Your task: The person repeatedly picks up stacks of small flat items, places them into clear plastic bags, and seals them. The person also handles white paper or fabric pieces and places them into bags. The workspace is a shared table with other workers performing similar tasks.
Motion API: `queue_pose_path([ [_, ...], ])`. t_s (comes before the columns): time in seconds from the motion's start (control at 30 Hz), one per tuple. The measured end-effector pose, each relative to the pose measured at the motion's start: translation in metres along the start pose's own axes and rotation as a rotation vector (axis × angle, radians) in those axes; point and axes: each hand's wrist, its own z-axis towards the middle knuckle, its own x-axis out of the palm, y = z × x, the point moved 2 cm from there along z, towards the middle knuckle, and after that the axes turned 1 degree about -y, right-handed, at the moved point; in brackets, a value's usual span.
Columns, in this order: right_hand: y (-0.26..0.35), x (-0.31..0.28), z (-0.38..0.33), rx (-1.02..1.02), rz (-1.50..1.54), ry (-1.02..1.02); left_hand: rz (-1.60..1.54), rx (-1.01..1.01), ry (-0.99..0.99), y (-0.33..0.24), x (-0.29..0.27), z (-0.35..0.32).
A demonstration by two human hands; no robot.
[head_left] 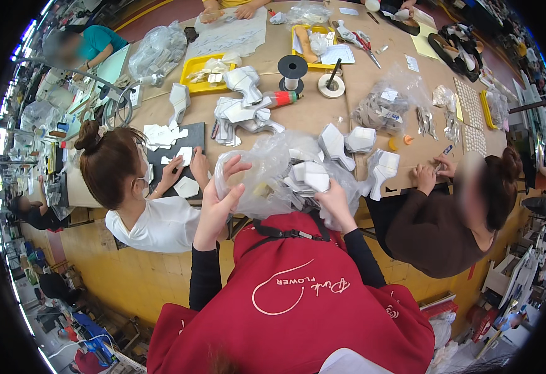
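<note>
At the near table edge, a clear plastic bag (pixel 263 165) lies bunched in front of me. My left hand (pixel 220 196) is at its left side, fingers curved and partly apart, with the bag's edge caught in them. My right hand (pixel 337 201) grips a stack of white cut pieces (pixel 310 177) by its right end, over the bag. More pieces lie within and under the film; their exact layers are hard to make out. Beyond the bag are a heap of white shaped pieces (pixel 241 112) and loose white bundles (pixel 335 144). Another bundle (pixel 383 169) sits right of my right hand.
A co-worker in white (pixel 151 215) handles white pieces on a dark mat (pixel 193 134) at left. Another in brown (pixel 438 230) sits at right. Farther back stand a black spool (pixel 292 67), a tape roll (pixel 331 87), yellow trays (pixel 192 67) and scissors (pixel 366 47).
</note>
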Motion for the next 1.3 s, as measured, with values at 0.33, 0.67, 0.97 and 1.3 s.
queue_pose_path([
  [0.33,0.057,-0.068,-0.034,0.352,1.250,0.683,0.549,0.231,-0.777,0.027,-0.031,0.016],
  [0.67,0.184,-0.078,-0.050,-0.302,0.636,-0.038,-0.431,0.171,0.094,0.015,0.088,0.009],
  [0.97,0.205,-0.095,-0.074,-0.580,0.619,-0.021,-0.788,0.025,-0.102,-0.019,0.070,0.022],
  [1.3,0.228,-0.108,-0.078,-1.010,0.150,-0.262,-0.799,0.065,-0.141,-0.018,0.057,0.015],
])
